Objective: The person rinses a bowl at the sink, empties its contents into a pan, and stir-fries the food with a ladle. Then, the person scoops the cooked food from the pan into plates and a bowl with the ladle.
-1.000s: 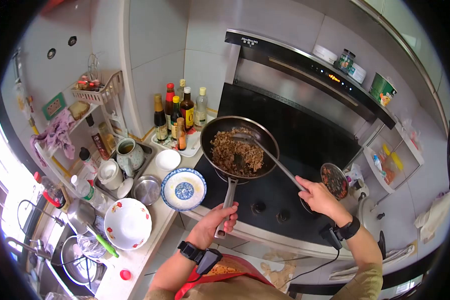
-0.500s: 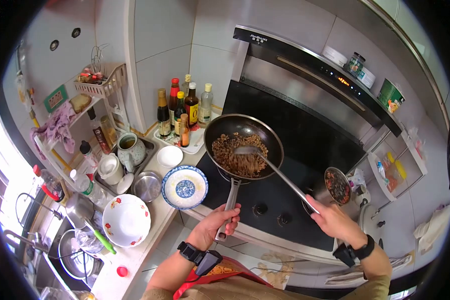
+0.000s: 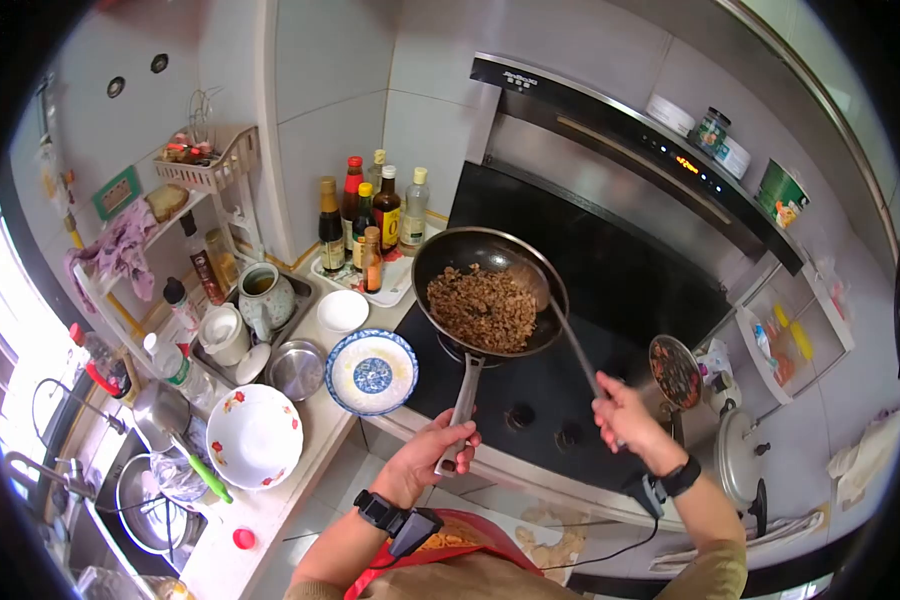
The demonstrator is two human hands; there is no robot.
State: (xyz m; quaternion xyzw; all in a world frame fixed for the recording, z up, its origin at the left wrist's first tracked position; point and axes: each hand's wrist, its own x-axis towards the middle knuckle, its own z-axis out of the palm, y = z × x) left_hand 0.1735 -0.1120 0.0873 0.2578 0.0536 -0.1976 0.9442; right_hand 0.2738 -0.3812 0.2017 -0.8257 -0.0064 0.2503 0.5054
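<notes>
A dark wok (image 3: 440,262) sits over the left burner of the black stove, its handle pointing toward me. My left hand (image 3: 432,452) is wrapped round the end of that metal handle. Brown minced food (image 3: 482,308) lies heaped in the middle of the wok. In my right hand (image 3: 630,422) is the long shaft of a metal spatula (image 3: 573,345). Its head rests against the wok's inner right wall, blurred and partly blending with the pan, to the right of the food.
A blue-rimmed plate (image 3: 372,372) and a flower-patterned bowl (image 3: 254,437) stand on the left counter. Several sauce bottles (image 3: 387,210) are on a tray behind. Right of the wok is a pan with dark red contents (image 3: 676,372). A range hood (image 3: 610,120) overhangs the back.
The spatula's head has moved right, from on top of the food to the wok's right wall. My right hand has shifted left and slightly down; the left hand keeps its grip.
</notes>
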